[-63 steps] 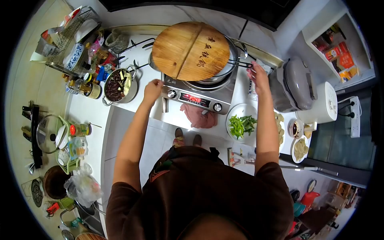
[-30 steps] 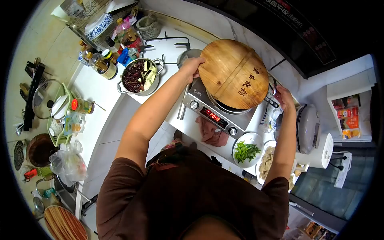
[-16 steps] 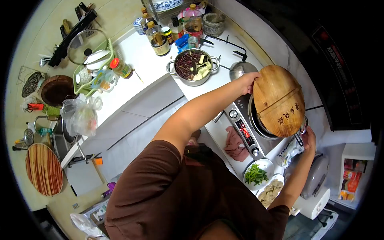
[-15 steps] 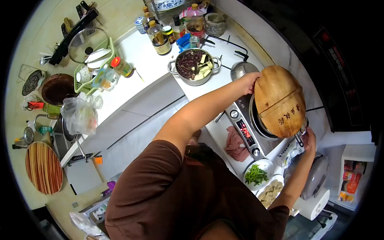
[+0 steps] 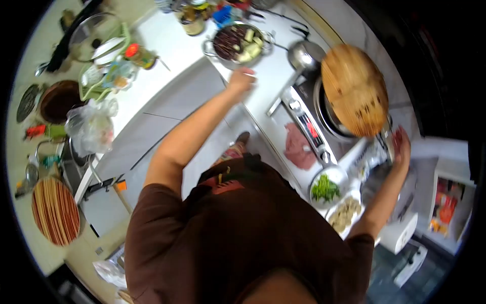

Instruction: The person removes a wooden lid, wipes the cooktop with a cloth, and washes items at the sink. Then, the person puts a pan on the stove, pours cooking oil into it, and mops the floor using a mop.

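My left hand (image 5: 241, 84) is over the counter edge, just below a steel pot (image 5: 223, 63) holding dark red strips and pale chunks. Its fingers are smeared by motion. A round wooden lid (image 5: 354, 91) with dark writing lies tilted over the wok (image 5: 321, 104), leaving part of the rim uncovered. My right hand (image 5: 401, 146) is beside the lid's lower right edge, near a dark handle. Its fingers are stretched out and apart, with nothing visible in them. The wok sits on an induction cooker (image 5: 306, 121) with lit red digits.
A pinkish cloth (image 5: 298, 147) lies in front of the cooker. A bowl of chopped greens (image 5: 316, 201) and a dish of pale pieces (image 5: 349, 213) stand nearby. A steel ladle-like bowl (image 5: 306, 55) is behind the wok. Along the left counter are a dish rack (image 5: 90, 92) and a jar (image 5: 142, 57).
My left hand has let go of the wooden lid and swung left toward the steel pot. My right hand's fingers have come away from near the handle. The whole view has shifted.
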